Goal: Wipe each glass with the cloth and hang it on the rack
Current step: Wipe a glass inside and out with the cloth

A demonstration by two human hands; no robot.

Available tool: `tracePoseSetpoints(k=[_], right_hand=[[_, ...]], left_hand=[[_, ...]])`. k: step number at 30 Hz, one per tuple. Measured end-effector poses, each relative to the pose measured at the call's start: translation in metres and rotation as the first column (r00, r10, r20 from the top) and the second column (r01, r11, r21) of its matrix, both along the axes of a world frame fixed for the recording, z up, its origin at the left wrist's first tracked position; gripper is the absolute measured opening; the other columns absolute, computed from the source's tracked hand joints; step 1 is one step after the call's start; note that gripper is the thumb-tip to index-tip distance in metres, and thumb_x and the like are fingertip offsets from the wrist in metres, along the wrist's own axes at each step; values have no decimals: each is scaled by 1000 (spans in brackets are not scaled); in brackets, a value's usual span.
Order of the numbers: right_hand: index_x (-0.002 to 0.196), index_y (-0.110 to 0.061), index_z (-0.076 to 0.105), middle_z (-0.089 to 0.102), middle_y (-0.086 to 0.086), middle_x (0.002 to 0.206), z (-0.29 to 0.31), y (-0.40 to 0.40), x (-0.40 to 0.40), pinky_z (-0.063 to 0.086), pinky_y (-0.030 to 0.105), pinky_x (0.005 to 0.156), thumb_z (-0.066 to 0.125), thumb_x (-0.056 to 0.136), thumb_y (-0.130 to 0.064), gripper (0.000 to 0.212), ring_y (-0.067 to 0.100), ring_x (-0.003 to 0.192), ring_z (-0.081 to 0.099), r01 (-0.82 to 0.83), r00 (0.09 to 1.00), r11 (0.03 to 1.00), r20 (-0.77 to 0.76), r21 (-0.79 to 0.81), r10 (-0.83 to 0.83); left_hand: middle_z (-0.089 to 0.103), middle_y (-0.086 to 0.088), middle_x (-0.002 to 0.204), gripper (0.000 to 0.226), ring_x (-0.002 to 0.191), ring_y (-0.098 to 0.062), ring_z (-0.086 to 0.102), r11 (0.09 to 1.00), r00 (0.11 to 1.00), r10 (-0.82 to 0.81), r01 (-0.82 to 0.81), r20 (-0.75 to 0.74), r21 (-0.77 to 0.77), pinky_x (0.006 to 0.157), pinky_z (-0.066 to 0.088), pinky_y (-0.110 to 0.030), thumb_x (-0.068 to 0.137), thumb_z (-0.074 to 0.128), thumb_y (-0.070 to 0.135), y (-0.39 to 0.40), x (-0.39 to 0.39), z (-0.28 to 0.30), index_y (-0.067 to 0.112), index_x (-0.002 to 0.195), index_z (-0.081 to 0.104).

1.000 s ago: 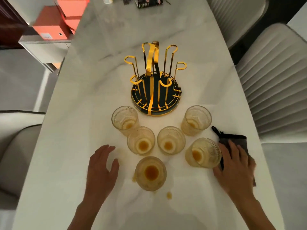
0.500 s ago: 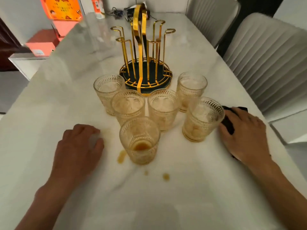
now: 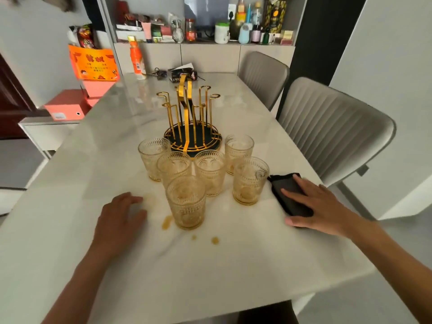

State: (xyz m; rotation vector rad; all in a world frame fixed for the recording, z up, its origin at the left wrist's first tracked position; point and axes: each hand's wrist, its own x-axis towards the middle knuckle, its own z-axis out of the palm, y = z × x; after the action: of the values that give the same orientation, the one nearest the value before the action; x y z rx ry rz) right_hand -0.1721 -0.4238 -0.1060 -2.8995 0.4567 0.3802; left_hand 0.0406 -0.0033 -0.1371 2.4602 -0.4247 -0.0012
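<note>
Several patterned amber glasses stand upright on the white marble table [image 3: 233, 272], the nearest glass [image 3: 186, 202] in front and another [image 3: 250, 181] at the right. Behind them sits the gold wire rack [image 3: 190, 127] on its dark round base, with no glass on its pegs. A dark folded cloth [image 3: 286, 192] lies right of the glasses. My right hand [image 3: 320, 206] rests flat on the cloth with straight fingers. My left hand [image 3: 119, 220] rests on the table left of the nearest glass, fingers loosely curled, holding nothing.
Orange drips [image 3: 167, 222] spot the table by the nearest glass. Two grey chairs [image 3: 334, 129] stand along the right side. An orange bottle [image 3: 136, 58] and a dark box [image 3: 182, 74] sit at the table's far end. Orange boxes [image 3: 67, 105] are at the left.
The head camera has tilted up, so the far end of the table and the shelf came into view. Both hands stay in about the same places, the right one on the cloth.
</note>
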Motion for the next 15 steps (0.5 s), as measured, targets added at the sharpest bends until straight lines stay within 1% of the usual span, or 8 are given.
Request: tracePoseSetpoints(k=[2,4,6,8,10,12,13,15], right_hand=[[144,-62,1,-18,-19,160,-12,7,2,-10,42,123,-3,55,-102,98,6,151,-17,14,997,998,73,-65,-9],[146,-56,-7,-12,-15,163,-24,14,-1,-10,43,123,-15,63,-93,91,8,152,-16,45,989,987,144,-157,-23],[151,-47,-5,-8,-14,163,-32,22,-2,-9,44,124,-17,70,-88,91,6,150,-15,77,978,972,205,-222,-31],[156,-41,3,-7,-16,162,-33,27,-2,-9,44,124,-7,76,-86,93,5,151,-12,95,972,971,229,-221,-43],[157,-38,7,-2,-20,160,-31,27,-1,-9,42,123,4,76,-85,94,6,153,-5,106,970,984,234,-143,-70],[157,-33,19,15,-17,161,-32,27,-3,-6,42,123,11,79,-80,92,10,154,8,120,954,987,287,-106,-86],[154,-29,31,27,-10,161,-34,29,-3,-1,45,123,15,82,-74,86,15,152,20,121,936,984,344,-127,-71],[138,-18,58,54,5,147,-37,37,-2,16,52,119,24,88,-57,72,26,139,48,135,892,971,451,-196,-32]], left_hand=[[63,-4,130,26,128,-30,54,984,998,48,-56,-49,-169,99,38,-32,92,71,14,-1,-13,12,17,118,70],[65,4,120,32,120,-19,59,946,997,66,-72,-32,-317,87,40,-21,89,74,12,-12,-36,27,24,117,69],[64,12,126,50,121,-9,57,930,998,-48,30,-41,-366,90,39,-15,82,81,18,-26,-61,39,31,127,62],[58,28,129,76,126,-2,51,922,976,-193,145,-99,-360,101,37,-22,72,84,33,-40,-78,43,43,137,47],[57,28,129,86,126,-6,51,919,973,-192,132,-131,-372,100,42,-30,67,85,36,-54,-80,39,45,140,40],[61,17,130,89,127,-12,53,926,984,-104,44,-144,-374,100,46,-34,64,88,37,-63,-73,34,36,142,44],[63,14,129,90,126,-14,55,930,984,-80,16,-160,-368,100,47,-34,63,89,38,-67,-70,31,34,141,45],[63,11,126,88,123,-15,57,936,979,-70,-2,-191,-351,95,47,-30,62,92,38,-71,-65,28,33,137,46]])
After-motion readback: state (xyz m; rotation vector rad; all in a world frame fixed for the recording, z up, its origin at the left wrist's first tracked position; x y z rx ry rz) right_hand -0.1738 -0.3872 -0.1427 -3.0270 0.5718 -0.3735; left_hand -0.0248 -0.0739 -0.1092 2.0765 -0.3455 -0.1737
